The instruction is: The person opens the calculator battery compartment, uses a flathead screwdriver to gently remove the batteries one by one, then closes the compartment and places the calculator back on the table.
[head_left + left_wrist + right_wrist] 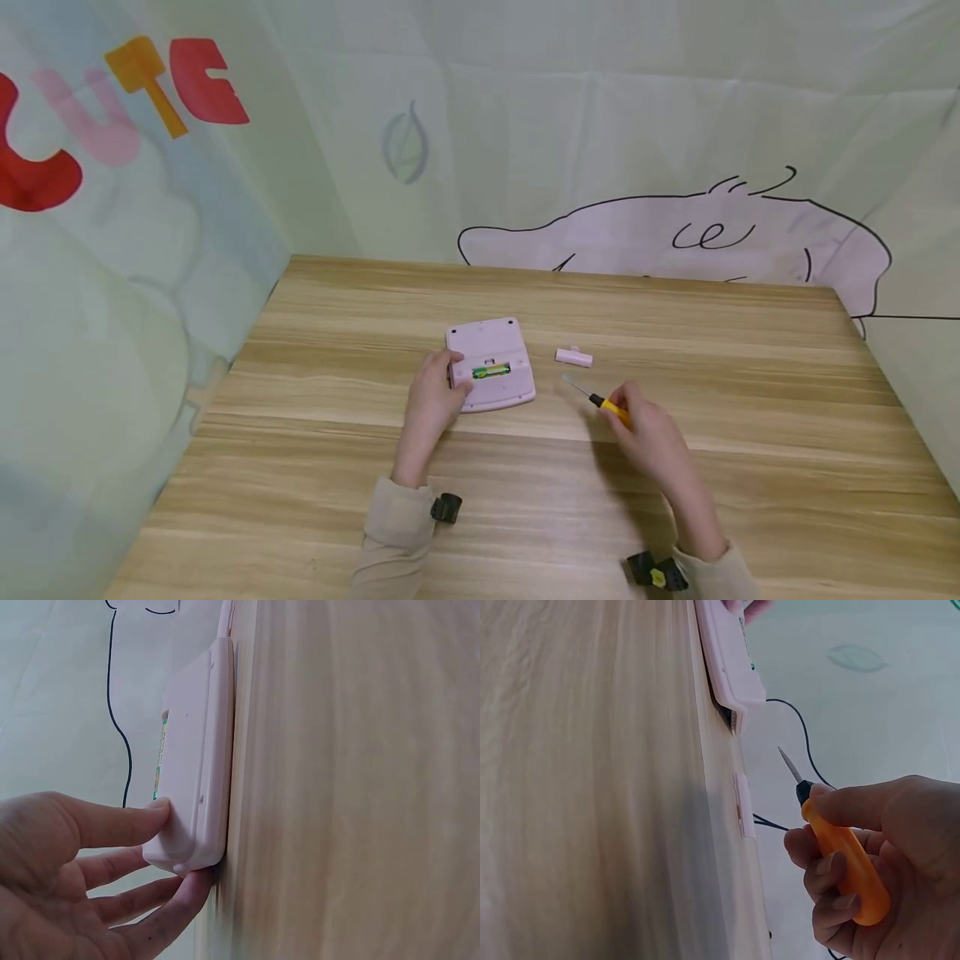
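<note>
A pink calculator (491, 396) lies back side up on the table, its battery slot uncovered with a green battery (491, 372) inside. My left hand (437, 392) grips its left edge; in the left wrist view the thumb (127, 823) presses on the back while fingers curl at the side and underneath. In my right hand (652, 429) is a screwdriver (847, 862) with an orange-yellow handle and black collar, the fingers wrapped around the handle. Its metal tip points toward the calculator, above the table and apart from it. The small pink battery cover (573, 357) lies to the calculator's right.
The wood-grain table (337, 333) reaches to a printed cloth backdrop (600, 125) behind and at the sides. Black cameras are strapped to both wrists, next to beige sleeves (397, 521).
</note>
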The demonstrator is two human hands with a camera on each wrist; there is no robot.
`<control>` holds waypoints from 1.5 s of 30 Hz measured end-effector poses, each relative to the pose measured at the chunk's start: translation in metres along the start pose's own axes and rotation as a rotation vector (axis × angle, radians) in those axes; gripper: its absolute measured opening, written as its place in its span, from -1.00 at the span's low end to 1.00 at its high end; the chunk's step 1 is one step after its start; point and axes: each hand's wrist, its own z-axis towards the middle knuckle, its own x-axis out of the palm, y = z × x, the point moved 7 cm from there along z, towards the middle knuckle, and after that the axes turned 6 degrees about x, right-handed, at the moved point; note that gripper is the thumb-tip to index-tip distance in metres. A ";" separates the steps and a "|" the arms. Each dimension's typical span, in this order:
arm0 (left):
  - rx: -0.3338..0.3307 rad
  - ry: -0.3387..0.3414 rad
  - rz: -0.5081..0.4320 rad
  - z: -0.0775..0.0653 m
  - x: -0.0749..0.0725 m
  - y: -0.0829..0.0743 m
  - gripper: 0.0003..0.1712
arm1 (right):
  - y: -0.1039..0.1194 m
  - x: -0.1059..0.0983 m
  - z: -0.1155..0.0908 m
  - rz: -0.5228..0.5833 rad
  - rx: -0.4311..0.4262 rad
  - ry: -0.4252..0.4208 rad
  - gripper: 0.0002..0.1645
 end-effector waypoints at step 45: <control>-0.017 0.007 -0.011 0.000 0.000 0.001 -0.52 | 0.040 0.032 0.010 0.056 -0.075 0.021 -0.80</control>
